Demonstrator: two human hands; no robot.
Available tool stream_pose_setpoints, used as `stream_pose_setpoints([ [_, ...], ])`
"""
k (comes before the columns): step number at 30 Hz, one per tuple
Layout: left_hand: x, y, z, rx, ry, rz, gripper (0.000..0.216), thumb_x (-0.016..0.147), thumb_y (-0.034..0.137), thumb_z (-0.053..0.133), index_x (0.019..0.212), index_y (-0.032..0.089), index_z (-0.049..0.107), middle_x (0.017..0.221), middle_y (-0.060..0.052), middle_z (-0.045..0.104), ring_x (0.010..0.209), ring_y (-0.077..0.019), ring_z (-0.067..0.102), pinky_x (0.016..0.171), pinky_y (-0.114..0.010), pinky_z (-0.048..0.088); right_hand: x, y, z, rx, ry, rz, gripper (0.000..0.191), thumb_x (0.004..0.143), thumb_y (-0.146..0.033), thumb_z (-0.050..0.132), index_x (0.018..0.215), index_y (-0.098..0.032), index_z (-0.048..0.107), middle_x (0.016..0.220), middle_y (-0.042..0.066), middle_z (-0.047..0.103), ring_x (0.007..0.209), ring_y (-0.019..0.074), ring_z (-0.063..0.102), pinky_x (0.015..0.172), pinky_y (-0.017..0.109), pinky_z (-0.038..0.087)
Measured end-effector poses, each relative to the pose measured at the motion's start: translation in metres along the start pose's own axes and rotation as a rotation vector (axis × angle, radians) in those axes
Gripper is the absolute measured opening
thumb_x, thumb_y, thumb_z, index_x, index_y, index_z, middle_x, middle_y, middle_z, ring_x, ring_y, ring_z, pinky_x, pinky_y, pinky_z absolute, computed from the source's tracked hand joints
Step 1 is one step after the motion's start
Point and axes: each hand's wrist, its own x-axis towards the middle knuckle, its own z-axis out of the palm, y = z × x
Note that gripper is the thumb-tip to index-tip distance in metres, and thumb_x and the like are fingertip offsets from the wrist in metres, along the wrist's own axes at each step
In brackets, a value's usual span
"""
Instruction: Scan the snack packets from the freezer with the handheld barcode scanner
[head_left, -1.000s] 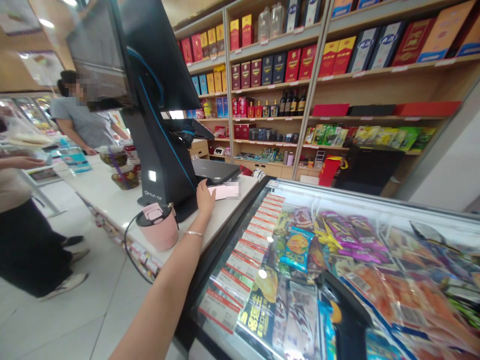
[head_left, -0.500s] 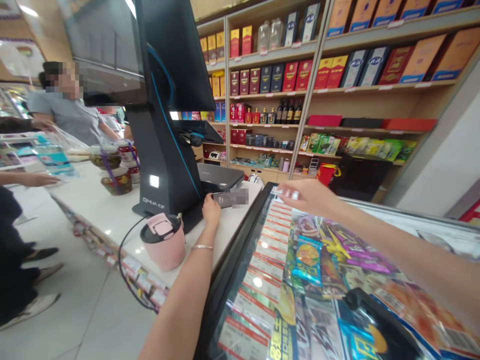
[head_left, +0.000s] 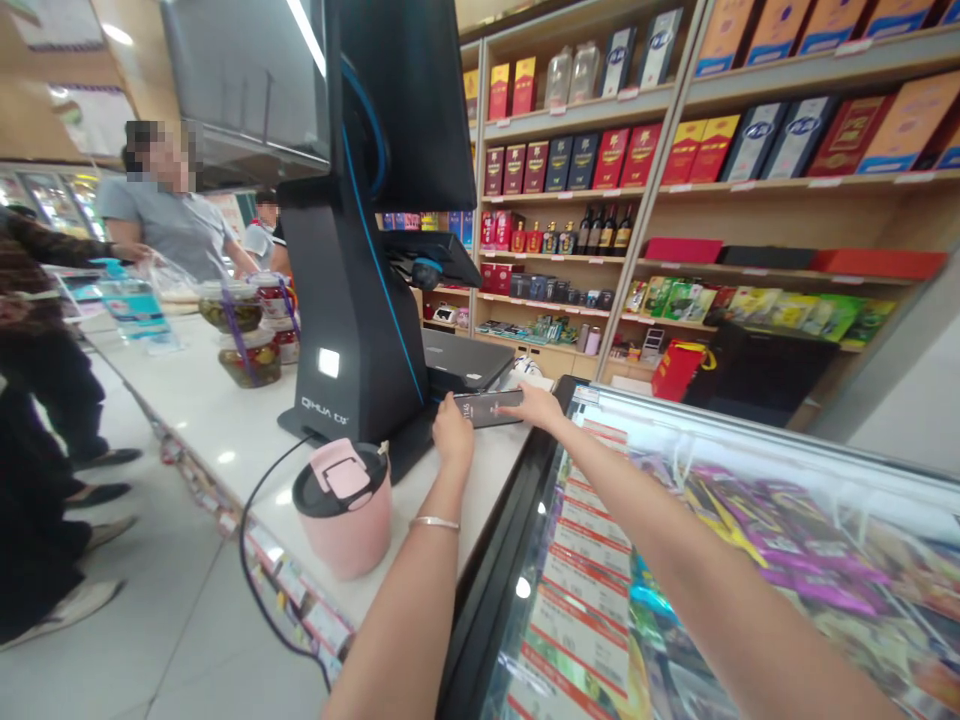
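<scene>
A dark smartphone (head_left: pixel 487 409) with a lit clock on its screen is held between my two hands, just above the white counter (head_left: pixel 225 425). My left hand (head_left: pixel 454 428) grips its left end, with a thin silver bangle on the wrist. At the right end, the fingers of my right hand (head_left: pixel 536 406) close on its edge. Left of my left forearm stands a pink cup with a black lid (head_left: pixel 345 520). The black point-of-sale terminal (head_left: pixel 367 300) rises behind my left hand.
Jars tied with purple bands (head_left: pixel 244 330) and a blue bottle (head_left: pixel 133 305) stand on the counter's far side. A glass-topped case (head_left: pixel 585 590) of packaged snacks lies to the right. People (head_left: pixel 161 215) stand beyond the counter. A black cable (head_left: pixel 251 570) loops over its edge.
My right hand has moved left from above the glass case and taken the phone's right end. My left hand keeps its grip. The view has shifted slightly left.
</scene>
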Motion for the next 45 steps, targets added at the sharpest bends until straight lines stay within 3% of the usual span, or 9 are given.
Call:
stream_pose_setpoints([
  [3, -0.001, 0.001, -0.002, 0.017, -0.019, 0.0, 0.055, 0.08, 0.0, 0.043, 0.133, 0.013, 0.047, 0.12, -0.017, 0.061, 0.098, -0.0246, 0.065, 0.084, -0.031, 0.049, 0.005, 0.004, 0.006, 0.198, 0.029, 0.037, 0.063, 0.064, -0.067, 0.073, 0.099, -0.017, 0.057, 0.098, 0.014, 0.063, 0.102, 0.0374, 0.058, 0.084, 0.044, 0.047],
  [7, -0.001, 0.0, -0.003, 0.027, -0.018, 0.0, 0.056, 0.078, 0.0, 0.044, 0.133, 0.013, 0.046, 0.119, -0.016, 0.062, 0.097, -0.0249, 0.066, 0.083, -0.031, 0.05, 0.006, 0.022, 0.002, 0.46, -0.148, -0.03, 0.054, 0.067, -0.049, 0.079, 0.103, -0.017, 0.056, 0.083, 0.007, 0.064, 0.082, 0.0273, 0.065, 0.067, 0.036, 0.054],
  [10, -0.001, 0.0, -0.004, 0.035, -0.025, -0.002, 0.056, 0.078, 0.001, 0.045, 0.133, 0.014, 0.046, 0.119, -0.014, 0.062, 0.096, -0.0245, 0.066, 0.082, -0.03, 0.05, 0.005, 0.035, -0.003, 0.564, -0.258, -0.076, 0.044, 0.072, -0.035, 0.076, 0.106, -0.015, 0.057, 0.08, 0.004, 0.065, 0.073, 0.0221, 0.065, 0.054, 0.029, 0.055],
  [17, -0.001, 0.0, -0.004, 0.056, -0.038, 0.006, 0.058, 0.08, 0.0, 0.044, 0.135, 0.016, 0.044, 0.119, -0.015, 0.061, 0.095, -0.0233, 0.066, 0.082, -0.03, 0.05, 0.01, 0.037, -0.002, 0.639, -0.323, -0.11, 0.036, 0.073, -0.021, 0.073, 0.104, -0.013, 0.058, 0.07, 0.001, 0.063, 0.066, 0.0202, 0.066, 0.056, 0.03, 0.058],
  [24, 0.0, 0.0, -0.002, 0.095, -0.052, -0.007, 0.058, 0.081, -0.001, 0.039, 0.136, 0.017, 0.043, 0.116, -0.015, 0.062, 0.093, -0.0225, 0.067, 0.079, -0.029, 0.051, 0.011, 0.028, -0.009, 0.522, -0.257, -0.134, 0.05, 0.063, -0.027, 0.083, 0.104, -0.016, 0.057, 0.066, -0.001, 0.062, 0.053, 0.0194, 0.063, 0.047, 0.028, 0.053],
  [32, -0.001, 0.001, -0.007, 0.116, -0.05, -0.001, 0.058, 0.082, 0.0, 0.038, 0.137, 0.017, 0.043, 0.112, -0.015, 0.063, 0.089, -0.021, 0.067, 0.078, -0.027, 0.051, 0.016, 0.032, -0.015, 0.531, -0.361, -0.138, 0.034, 0.071, -0.033, 0.078, 0.093, -0.016, 0.058, 0.059, -0.001, 0.061, 0.056, 0.0224, 0.065, 0.054, 0.033, 0.056],
  [39, 0.001, 0.0, -0.009, 0.077, -0.041, -0.004, 0.057, 0.081, -0.001, 0.04, 0.133, 0.02, 0.048, 0.111, -0.013, 0.065, 0.09, -0.0213, 0.067, 0.079, -0.028, 0.05, 0.015, 0.035, -0.012, 0.61, -0.401, -0.119, 0.039, 0.077, -0.048, 0.071, 0.097, -0.018, 0.057, 0.069, 0.001, 0.064, 0.059, 0.0213, 0.066, 0.055, 0.031, 0.057],
  [45, 0.006, -0.004, -0.015, 0.064, -0.093, -0.05, 0.05, 0.086, 0.004, 0.039, 0.13, 0.021, 0.053, 0.102, -0.014, 0.07, 0.089, -0.0223, 0.068, 0.077, -0.029, 0.05, 0.015, 0.036, -0.01, 0.589, -0.371, -0.135, 0.05, 0.07, -0.054, 0.075, 0.096, -0.017, 0.055, 0.067, 0.0, 0.064, 0.059, 0.0209, 0.066, 0.051, 0.028, 0.055],
])
